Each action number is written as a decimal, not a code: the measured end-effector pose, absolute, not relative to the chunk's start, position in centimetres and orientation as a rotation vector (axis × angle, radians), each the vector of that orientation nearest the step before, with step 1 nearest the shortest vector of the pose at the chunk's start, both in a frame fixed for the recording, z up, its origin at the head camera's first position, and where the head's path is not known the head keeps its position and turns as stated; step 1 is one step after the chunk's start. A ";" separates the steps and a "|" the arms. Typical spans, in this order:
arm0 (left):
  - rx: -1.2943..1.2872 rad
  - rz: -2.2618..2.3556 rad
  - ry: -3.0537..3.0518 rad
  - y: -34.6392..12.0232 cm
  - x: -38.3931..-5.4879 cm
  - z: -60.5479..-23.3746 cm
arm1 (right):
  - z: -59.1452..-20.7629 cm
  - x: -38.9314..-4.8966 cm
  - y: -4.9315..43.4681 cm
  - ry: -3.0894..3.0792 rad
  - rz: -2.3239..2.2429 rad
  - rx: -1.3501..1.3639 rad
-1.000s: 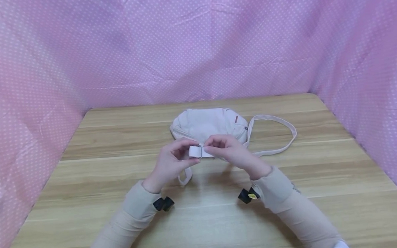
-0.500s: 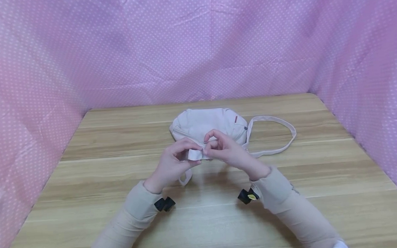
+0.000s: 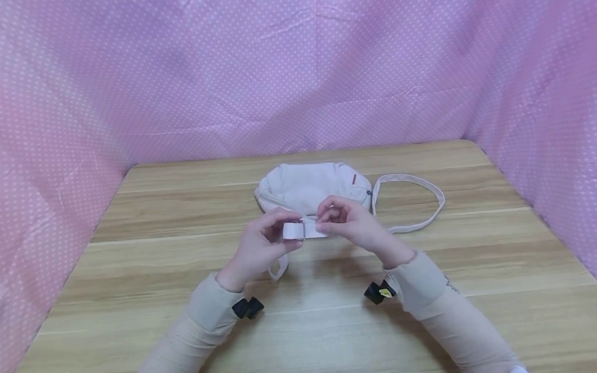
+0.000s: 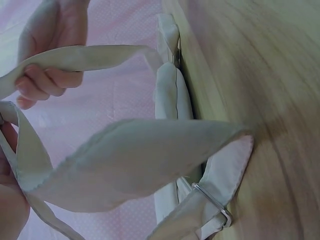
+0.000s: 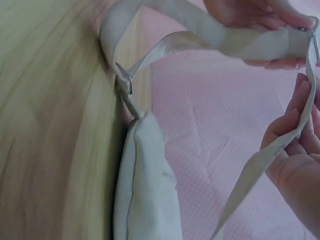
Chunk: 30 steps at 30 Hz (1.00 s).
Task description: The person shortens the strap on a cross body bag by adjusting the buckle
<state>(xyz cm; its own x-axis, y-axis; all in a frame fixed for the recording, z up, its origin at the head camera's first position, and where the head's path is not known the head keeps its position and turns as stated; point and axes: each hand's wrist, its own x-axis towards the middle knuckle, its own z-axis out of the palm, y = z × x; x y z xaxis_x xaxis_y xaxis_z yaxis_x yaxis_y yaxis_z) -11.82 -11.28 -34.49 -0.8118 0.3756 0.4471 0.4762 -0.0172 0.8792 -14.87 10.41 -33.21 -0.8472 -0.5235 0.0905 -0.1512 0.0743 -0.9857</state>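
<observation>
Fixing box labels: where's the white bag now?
In the head view, the bag lies on the table, just beyond the left hand and right hand, a strap loop spreading to its right.

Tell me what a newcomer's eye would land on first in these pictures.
Probably the pink dotted cloth, which rises behind the wooden table and along both its sides. Next, at the centre, the left hand grips a pale strap at its metal buckle and the right hand pinches it, just before the pale bag. A small red tag stands out near the bag's right end.
</observation>
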 end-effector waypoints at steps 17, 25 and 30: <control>-0.858 -1.904 -2.294 -10.8 -11.7 -34.5 | -31.7 -13.9 8.9 1.973 -1.932 -0.605; -0.790 -1.968 -2.341 -10.6 -12.0 -34.4 | -31.5 -13.4 8.8 2.050 -1.909 -0.544; -0.785 -1.940 -2.431 -11.6 -12.2 -34.4 | -31.5 -13.5 9.1 2.013 -1.943 -0.516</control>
<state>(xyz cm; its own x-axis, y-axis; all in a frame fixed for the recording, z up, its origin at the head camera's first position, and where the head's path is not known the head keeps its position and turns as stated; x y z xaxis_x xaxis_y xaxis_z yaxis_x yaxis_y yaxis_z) -12.21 -11.60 -34.43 -0.8781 0.4107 0.2456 0.3307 0.1499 0.9317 -13.52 9.13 -31.52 -0.8921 -0.4505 0.0359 -0.0518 0.0231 -0.9984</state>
